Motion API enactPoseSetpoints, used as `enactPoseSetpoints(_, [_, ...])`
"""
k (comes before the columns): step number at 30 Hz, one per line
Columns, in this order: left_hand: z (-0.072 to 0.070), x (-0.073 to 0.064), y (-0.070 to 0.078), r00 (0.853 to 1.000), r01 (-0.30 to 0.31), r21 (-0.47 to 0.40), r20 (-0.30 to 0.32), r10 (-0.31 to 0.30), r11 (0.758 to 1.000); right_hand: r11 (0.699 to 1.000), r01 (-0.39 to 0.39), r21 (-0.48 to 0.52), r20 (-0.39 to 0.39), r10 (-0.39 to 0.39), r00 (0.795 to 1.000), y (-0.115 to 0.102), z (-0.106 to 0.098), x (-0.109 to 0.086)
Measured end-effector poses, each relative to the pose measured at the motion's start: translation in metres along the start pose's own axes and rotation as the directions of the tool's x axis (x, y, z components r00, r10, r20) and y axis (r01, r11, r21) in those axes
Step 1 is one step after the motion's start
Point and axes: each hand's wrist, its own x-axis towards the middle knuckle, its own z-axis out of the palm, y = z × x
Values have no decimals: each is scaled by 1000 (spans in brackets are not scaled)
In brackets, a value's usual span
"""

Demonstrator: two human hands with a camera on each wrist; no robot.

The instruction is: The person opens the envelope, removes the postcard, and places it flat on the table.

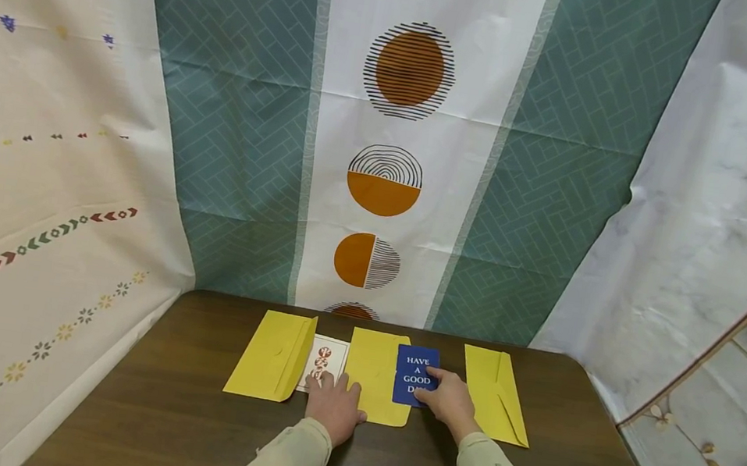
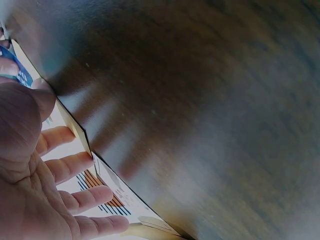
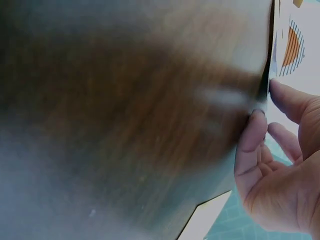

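A blue card [image 1: 416,376] printed "HAVE A GOOD DAY" overlaps the right side of the middle yellow envelope [image 1: 376,344]. My right hand [image 1: 454,401] holds this card by its right edge, thumb low and forefinger higher up. On the other side, my left hand [image 1: 334,407] spreads its fingers over the lower left of the same envelope and the edge of a white card [image 1: 328,351] with red figures. In the left wrist view, the left fingers [image 2: 82,167] are apart and nearly straight. Part of the white card lies behind the left fingertips.
Another yellow envelope [image 1: 265,353] lies at the left, its right edge against the white card. A third yellow envelope [image 1: 494,391] lies right of my right hand. All rest on a dark wooden table [image 1: 181,404], with patterned cloths [image 1: 402,126] hanging behind it.
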Motion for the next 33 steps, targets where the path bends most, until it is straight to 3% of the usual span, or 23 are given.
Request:
enactPoseSetpoints(11, [-4, -3, 0, 1000, -7, -32, -4, 7, 999, 985, -55, -163, -48, 48, 998, 4, -16, -1])
enactPoseSetpoints(20, [-8, -4, 0, 1000, -12, -25, -15, 12, 1000, 977, -91, -192, -46, 84, 995, 17, -27, 0])
enactPoseSetpoints(33, [-6, -3, 0, 1000, -19, -20, -7, 19, 1000, 974, 36, -223, -25, -43, 999, 4, -7, -7])
